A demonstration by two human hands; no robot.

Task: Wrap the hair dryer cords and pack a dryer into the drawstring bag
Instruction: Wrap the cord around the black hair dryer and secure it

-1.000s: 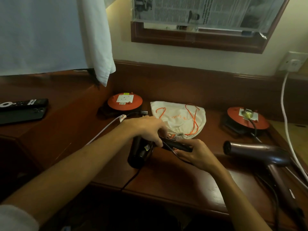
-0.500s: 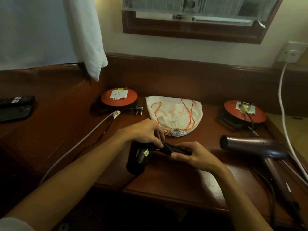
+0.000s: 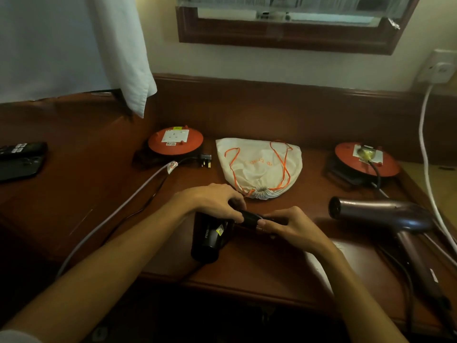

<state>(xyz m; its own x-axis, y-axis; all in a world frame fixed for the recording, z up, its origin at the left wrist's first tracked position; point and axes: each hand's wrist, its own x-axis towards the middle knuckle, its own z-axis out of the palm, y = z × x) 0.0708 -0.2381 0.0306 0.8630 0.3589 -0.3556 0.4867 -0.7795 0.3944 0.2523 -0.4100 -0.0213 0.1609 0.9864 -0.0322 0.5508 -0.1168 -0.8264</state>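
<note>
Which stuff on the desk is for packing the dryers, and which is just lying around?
For the job:
- small black hair dryer, held by the left hand and right hand
- larger purple-brown hair dryer
- white drawstring bag with orange cord

Just lying about:
- two orange cable reels
- black remote control
- white hanging cloth

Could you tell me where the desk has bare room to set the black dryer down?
Bare wood lies left of the left hand, between the grey cable and the remote. It is crowded around the drawstring bag and the purple dryer.
</note>
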